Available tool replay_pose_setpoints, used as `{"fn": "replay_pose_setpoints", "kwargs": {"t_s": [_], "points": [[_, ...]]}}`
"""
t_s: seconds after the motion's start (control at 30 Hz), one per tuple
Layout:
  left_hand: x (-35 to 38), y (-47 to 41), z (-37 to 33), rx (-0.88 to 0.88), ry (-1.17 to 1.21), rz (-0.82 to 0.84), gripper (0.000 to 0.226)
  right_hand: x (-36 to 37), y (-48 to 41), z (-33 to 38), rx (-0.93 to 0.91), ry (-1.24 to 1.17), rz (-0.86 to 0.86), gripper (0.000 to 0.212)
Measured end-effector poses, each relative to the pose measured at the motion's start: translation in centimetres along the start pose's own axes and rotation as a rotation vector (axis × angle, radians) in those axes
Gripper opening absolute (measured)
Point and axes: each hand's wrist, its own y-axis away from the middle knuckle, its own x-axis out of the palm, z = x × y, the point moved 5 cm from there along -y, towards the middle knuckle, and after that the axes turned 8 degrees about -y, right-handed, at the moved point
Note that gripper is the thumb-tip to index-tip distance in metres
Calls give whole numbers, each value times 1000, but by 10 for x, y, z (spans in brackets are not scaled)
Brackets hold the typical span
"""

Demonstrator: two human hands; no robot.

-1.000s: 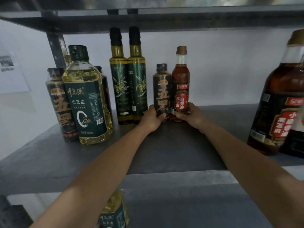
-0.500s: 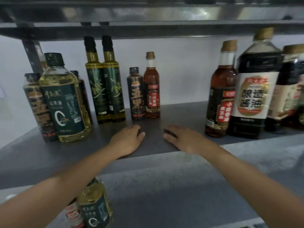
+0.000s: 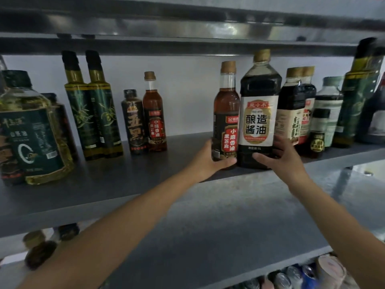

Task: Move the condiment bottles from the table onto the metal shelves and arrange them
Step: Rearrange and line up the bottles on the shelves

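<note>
On the grey metal shelf (image 3: pixel 116 184) my left hand (image 3: pixel 210 161) wraps the base of a tall amber sesame oil bottle (image 3: pixel 226 113) with a tan cap. Right beside it my right hand (image 3: pixel 281 157) grips the lower part of a big dark soy sauce bottle (image 3: pixel 259 113) with a white label. Both bottles stand upright near the shelf's front edge, touching each other. Further left, a small dark bottle (image 3: pixel 133 124) and a smaller red-labelled sesame oil bottle (image 3: pixel 155 119) stand together at the back.
Two tall green olive oil bottles (image 3: pixel 93 107) and a large yellow tea oil bottle (image 3: pixel 33 132) stand at the left. More dark bottles (image 3: pixel 295 109) crowd the shelf's right end. An upper shelf (image 3: pixel 187 28) hangs close overhead. More bottles sit on lower levels (image 3: pixel 39 253).
Both hands left the small dark bottle and small sesame oil bottle at the back, swung right, and closed on the taller sesame oil bottle and the soy sauce bottle. The view panned right.
</note>
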Motion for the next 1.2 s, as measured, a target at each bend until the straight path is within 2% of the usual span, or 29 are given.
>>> {"fn": "replay_pose_setpoints", "kwargs": {"t_s": [0.1,0.2,0.43,0.8,1.03,1.2], "points": [[4,-10,-6,-51,112,-106,69,4,-17,-8,35,32,69,72],[2,-14,0,-95,125,-99,64,1,-25,-12,49,88,113,71],[-14,-3,7,-82,70,-66,64,-2,-27,-9,17,114,173,62],[-89,28,61,-139,-1,-205,63,21,-19,4,16,76,283,59],[-121,41,87,-185,-20,-217,70,64,-17,13,33,83,379,60],[-143,57,98,-176,-35,-245,85,98,-15,18,37,69,456,62]]}}
